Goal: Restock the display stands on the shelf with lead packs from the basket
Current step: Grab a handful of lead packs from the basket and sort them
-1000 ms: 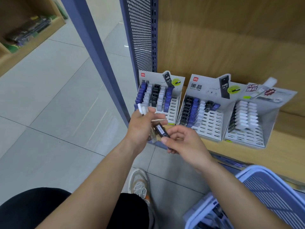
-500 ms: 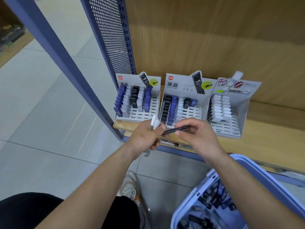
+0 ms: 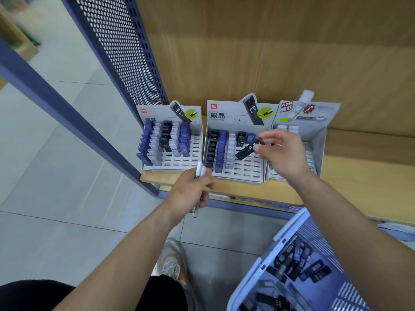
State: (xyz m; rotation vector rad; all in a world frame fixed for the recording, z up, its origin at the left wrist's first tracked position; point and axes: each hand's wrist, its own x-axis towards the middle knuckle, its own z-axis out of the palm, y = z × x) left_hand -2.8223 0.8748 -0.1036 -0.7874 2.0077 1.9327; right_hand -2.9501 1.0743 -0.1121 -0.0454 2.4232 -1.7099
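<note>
Shelf: wooden, bearing three display stands.
Right hand: fingertips pinch a black lead pack over the middle stand.
Left hand: fingers curled round white-capped packs.
Basket: lower right, more packs inside.

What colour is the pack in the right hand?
Black with pale lettering: the pack pinched by the right hand, head view.
</note>
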